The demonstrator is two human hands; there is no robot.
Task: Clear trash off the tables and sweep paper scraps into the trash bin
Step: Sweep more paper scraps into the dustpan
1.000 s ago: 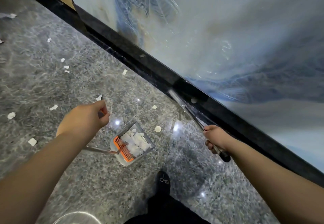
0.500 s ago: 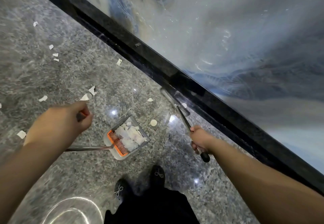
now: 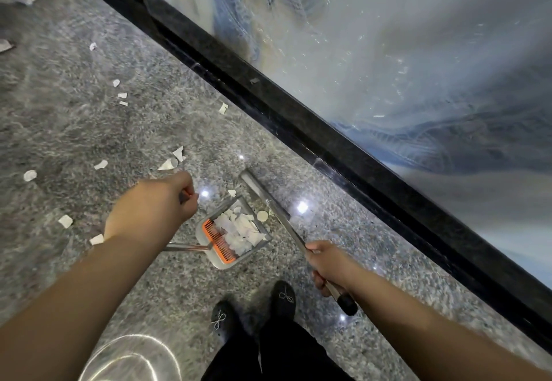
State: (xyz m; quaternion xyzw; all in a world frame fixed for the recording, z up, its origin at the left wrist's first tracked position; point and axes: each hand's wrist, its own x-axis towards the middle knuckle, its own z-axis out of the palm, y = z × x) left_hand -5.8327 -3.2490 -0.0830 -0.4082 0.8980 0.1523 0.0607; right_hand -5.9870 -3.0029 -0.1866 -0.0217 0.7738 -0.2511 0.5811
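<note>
The dustpan (image 3: 234, 236) sat on the grey speckled floor (image 3: 89, 130) just ahead of the person's black shoes (image 3: 282, 295), its grey tray holding a heap of white paper scraps (image 3: 242, 231) banked against the orange comb teeth (image 3: 219, 241) along its rear edge. The left hand (image 3: 155, 210) was clenched around the top of the dustpan's handle, whose metal shaft (image 3: 185, 247) ran down to the back of the tray. The right hand (image 3: 327, 264) gripped the broom handle (image 3: 274, 210), a metal pole with a black end cap (image 3: 346, 304) behind the fist; the pole slanted forward past the tray's right side, and the broom head could not be made out. A round white scrap (image 3: 263, 216) lay touching the tray's front lip beside the pole. More scraps (image 3: 173, 161) were scattered over the floor to the left, well apart from the pan. A black baseboard (image 3: 328, 147) ran diagonally under a pale blue patterned wall (image 3: 388, 52).
</note>
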